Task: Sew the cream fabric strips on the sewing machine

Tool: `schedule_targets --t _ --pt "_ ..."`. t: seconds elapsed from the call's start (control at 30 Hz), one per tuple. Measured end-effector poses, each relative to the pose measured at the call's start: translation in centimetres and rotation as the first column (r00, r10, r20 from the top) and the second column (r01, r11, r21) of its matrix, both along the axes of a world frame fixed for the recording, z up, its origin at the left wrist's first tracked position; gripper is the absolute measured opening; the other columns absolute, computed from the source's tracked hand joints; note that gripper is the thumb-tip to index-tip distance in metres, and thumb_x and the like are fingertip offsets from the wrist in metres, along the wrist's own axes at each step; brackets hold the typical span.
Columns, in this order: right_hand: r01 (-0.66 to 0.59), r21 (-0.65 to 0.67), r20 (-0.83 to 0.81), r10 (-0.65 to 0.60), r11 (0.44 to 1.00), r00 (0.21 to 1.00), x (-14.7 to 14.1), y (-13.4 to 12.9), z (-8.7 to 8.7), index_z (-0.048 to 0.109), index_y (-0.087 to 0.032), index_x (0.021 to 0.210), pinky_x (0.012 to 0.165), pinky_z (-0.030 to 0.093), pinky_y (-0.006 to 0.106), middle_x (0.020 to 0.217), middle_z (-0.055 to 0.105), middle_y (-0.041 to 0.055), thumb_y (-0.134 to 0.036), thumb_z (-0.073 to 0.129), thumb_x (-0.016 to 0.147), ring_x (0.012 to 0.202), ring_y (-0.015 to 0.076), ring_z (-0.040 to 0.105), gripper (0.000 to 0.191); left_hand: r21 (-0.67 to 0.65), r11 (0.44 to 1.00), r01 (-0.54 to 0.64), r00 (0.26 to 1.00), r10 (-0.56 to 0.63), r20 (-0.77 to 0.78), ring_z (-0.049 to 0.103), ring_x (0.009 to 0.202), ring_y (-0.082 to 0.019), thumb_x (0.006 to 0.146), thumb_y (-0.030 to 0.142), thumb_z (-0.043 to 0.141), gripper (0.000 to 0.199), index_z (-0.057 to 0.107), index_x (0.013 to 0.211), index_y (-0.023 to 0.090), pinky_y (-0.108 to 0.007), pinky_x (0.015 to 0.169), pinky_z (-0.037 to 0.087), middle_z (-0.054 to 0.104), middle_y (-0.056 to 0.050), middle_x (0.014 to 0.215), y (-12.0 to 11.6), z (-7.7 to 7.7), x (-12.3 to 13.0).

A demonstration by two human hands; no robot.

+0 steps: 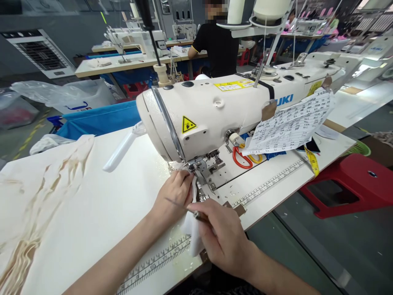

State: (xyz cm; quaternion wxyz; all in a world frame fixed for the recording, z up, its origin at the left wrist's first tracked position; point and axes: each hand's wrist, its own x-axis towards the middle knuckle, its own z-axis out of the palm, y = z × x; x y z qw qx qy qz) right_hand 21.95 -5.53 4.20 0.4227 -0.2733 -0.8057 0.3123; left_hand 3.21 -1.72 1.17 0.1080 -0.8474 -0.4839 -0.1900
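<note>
- Workshop floor with rows of sewing stations; a person in a black top (218,43) sits at a bench in the upper middle of the frame, back turned.
- White work table (116,196) fills the lower left; printed ruler strips run along its near edge. Its right edge drops to dark floor, where a red stool (353,184) stands just off the corner.
- Sewing machine (215,110) sits centre frame, head toward the viewer, with a printed paper sheet (291,123) taped to its arm.
- Left hand (173,192), fingers curled, presses a small white fabric piece (192,231) at the needle area.
- Right hand (225,235) pinches a thin metal tool (184,207) that points left across the left hand; the fabric hangs below, over the table's near edge.
- Orange-handled scissors (241,159) lie behind the needle plate, under the sheet.
- Cream cloth (46,192) is spread at left; open tabletop between it and the hands.
- Blue bin (98,119) beyond the far table edge.
</note>
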Motion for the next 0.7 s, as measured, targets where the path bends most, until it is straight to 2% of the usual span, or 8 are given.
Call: schedule_targets --t 0.13,0.2,0.27,0.37,0.47,0.57,0.7 --pt "-0.083 0.084 -0.011 0.084 0.993 0.996 -1.5 -0.9 0.9 0.054 -0.016 0.118 0.069 0.053 0.028 0.089 0.065 0.0065 -0.012 0.040 0.095 0.075 0.0187 0.062 0.028 -0.073 0.995 -0.067 0.989 0.057 -0.139 0.054 0.082 -0.024 0.096 0.012 0.042 0.022 0.061 0.087 0.015 -0.035 0.071 0.054 0.061 -0.011 0.092 0.5 0.7 0.5" --pt "-0.083 0.135 0.000 0.084 0.987 0.996 -1.7 -1.5 0.7 0.054 -0.015 0.119 0.064 0.053 0.028 0.089 0.066 0.0071 -0.012 0.039 0.094 0.073 0.0189 0.061 0.029 -0.109 0.987 -0.120 0.988 0.108 -0.108 0.054 0.081 -0.023 0.097 0.014 0.042 0.022 0.061 0.087 0.017 -0.032 0.066 0.053 0.063 -0.010 0.092 0.7 0.7 0.4" --pt "-0.038 0.160 0.043 0.032 0.986 0.999 -1.3 -2.0 0.1 0.054 -0.015 0.118 0.058 0.051 0.028 0.087 0.067 0.0070 -0.013 0.038 0.094 0.069 0.0195 0.061 0.029 -0.098 0.983 -0.155 0.987 0.158 0.022 0.057 0.081 -0.022 0.098 0.018 0.041 0.023 0.063 0.091 0.016 -0.031 0.067 0.053 0.065 -0.009 0.092 1.0 0.2 -0.1" --pt "0.062 0.084 0.169 -0.075 0.995 0.983 -0.1 -1.8 -1.0 0.056 -0.014 0.115 0.057 0.051 0.031 0.088 0.070 0.0075 -0.014 0.035 0.097 0.070 0.0213 0.066 0.027 -0.092 0.983 -0.156 0.937 0.177 0.303 0.063 0.083 -0.020 0.097 0.026 0.045 0.023 0.065 0.090 0.016 -0.031 0.073 0.054 0.068 -0.007 0.091 1.6 -0.7 -1.1" --pt "0.230 0.033 0.310 -0.229 0.973 0.923 1.0 -0.6 -2.1 0.053 -0.012 0.122 0.061 0.052 0.033 0.096 0.073 0.0102 -0.018 0.037 0.102 0.076 0.0241 0.071 0.027 -0.205 0.975 -0.085 0.852 0.178 0.492 0.066 0.085 -0.019 0.092 0.029 0.051 0.021 0.068 0.085 0.019 -0.028 0.074 0.053 0.071 -0.005 0.091 1.9 -0.9 -1.9" --pt "0.347 0.103 0.432 -0.356 0.932 0.828 1.3 0.7 -2.8 0.051 -0.012 0.129 0.058 0.051 0.032 0.102 0.074 0.0111 -0.019 0.041 0.101 0.078 0.0252 0.073 0.030 -0.309 0.951 -0.032 0.790 0.213 0.575 0.067 0.085 -0.018 0.089 0.032 0.055 0.021 0.072 0.084 0.021 -0.027 0.074 0.053 0.072 -0.003 0.092 1.9 -0.5 -2.2" --pt "0.334 0.137 0.527 -0.354 0.933 0.773 0.5 1.6 -3.1 0.056 -0.016 0.125 0.056 0.051 0.031 0.098 0.074 0.0078 -0.017 0.045 0.100 0.076 0.0236 0.073 0.027 -0.346 0.938 0.001 0.755 0.227 0.615 0.066 0.083 -0.018 0.088 0.034 0.057 0.021 0.074 0.084 0.022 -0.027 0.073 0.051 0.072 -0.003 0.091 1.9 -0.2 -2.5"
